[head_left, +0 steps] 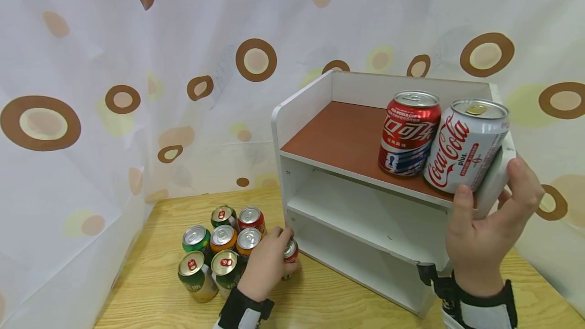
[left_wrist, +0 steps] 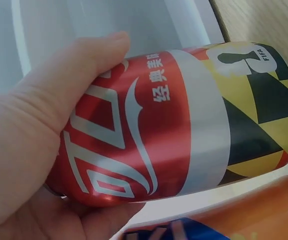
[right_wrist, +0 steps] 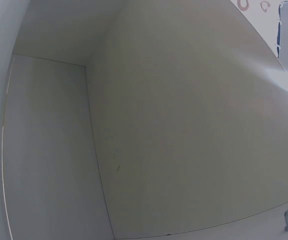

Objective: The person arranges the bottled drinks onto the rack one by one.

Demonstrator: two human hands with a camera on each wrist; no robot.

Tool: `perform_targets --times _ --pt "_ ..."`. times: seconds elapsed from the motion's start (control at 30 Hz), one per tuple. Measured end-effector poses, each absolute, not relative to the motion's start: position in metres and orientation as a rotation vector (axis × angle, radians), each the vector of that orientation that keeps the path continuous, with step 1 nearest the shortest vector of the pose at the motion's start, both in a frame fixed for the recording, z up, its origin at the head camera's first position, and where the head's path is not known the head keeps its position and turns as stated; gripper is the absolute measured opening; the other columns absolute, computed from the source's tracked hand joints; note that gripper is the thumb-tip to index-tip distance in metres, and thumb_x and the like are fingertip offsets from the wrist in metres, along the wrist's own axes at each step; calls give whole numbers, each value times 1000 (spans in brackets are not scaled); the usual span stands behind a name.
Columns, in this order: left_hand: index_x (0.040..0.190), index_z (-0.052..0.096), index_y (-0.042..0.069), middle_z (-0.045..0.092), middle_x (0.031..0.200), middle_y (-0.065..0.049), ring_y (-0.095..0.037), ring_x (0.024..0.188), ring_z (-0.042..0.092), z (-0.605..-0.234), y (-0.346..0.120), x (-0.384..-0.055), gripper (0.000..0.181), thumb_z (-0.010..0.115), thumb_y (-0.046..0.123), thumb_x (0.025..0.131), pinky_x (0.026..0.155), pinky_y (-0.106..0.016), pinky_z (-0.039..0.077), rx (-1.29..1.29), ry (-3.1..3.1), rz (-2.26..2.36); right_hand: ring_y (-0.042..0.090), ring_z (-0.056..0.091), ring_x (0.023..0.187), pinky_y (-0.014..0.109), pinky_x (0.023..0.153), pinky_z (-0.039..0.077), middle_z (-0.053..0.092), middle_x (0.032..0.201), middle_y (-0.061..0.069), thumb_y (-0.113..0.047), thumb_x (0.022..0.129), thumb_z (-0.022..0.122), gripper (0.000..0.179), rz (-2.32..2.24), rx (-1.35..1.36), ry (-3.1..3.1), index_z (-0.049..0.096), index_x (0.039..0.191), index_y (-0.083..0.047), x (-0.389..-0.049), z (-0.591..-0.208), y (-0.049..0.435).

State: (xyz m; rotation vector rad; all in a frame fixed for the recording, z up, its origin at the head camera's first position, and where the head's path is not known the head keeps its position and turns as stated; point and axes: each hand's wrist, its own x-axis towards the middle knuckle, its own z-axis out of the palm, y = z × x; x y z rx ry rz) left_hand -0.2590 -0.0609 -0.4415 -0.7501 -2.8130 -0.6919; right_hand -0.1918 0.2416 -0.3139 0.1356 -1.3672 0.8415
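Observation:
My left hand (head_left: 269, 263) grips a red cola can (left_wrist: 168, 115) with a yellow-and-black checked lower part, thumb on one side and fingers on the other. It is beside the group of cans, low by the shelf unit's left front. My right hand (head_left: 491, 227) holds the right side panel (head_left: 497, 176) of the white shelf unit, thumb at the base of a white Coca-Cola can (head_left: 461, 149) and fingers on the panel's outer side. Left of that can stands a red cola can (head_left: 409, 136), on the brown top board (head_left: 338, 131). The right hand is out of the right wrist view.
Several cans stand close together on the wooden table (head_left: 151, 268), among them an orange can (head_left: 223, 240), a green can (head_left: 196, 240) and a gold-topped can (head_left: 196, 275). Two white lower shelves (head_left: 356, 212) open toward me. A patterned curtain (head_left: 183, 39) hangs behind.

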Motion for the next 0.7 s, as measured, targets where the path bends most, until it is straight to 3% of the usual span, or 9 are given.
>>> perform_targets --times 0.3,0.47,0.7 --pt "125 64 8 66 117 -12 -26 98 71 -420 -65 -250 58 92 21 76 75 -38 61 -720 -2736 -803 31 44 134 17 103 40 48 138 17 -40 100 60 52 834 127 -1387 44 125 3 -191 -312 243" --pt "125 64 11 65 119 -9 -26 105 70 -399 -68 -245 58 93 23 76 82 -40 63 -685 -2648 -855 31 45 133 16 101 40 48 138 18 -35 99 60 48 837 123 -1371 44 124 3 -191 -312 242" --pt "127 64 8 65 119 -12 -28 106 69 -356 -76 -241 61 94 17 74 82 -39 63 -745 -2476 -875 30 46 133 16 100 40 49 139 17 -28 97 58 43 825 105 -1376 45 123 3 -192 -312 243"
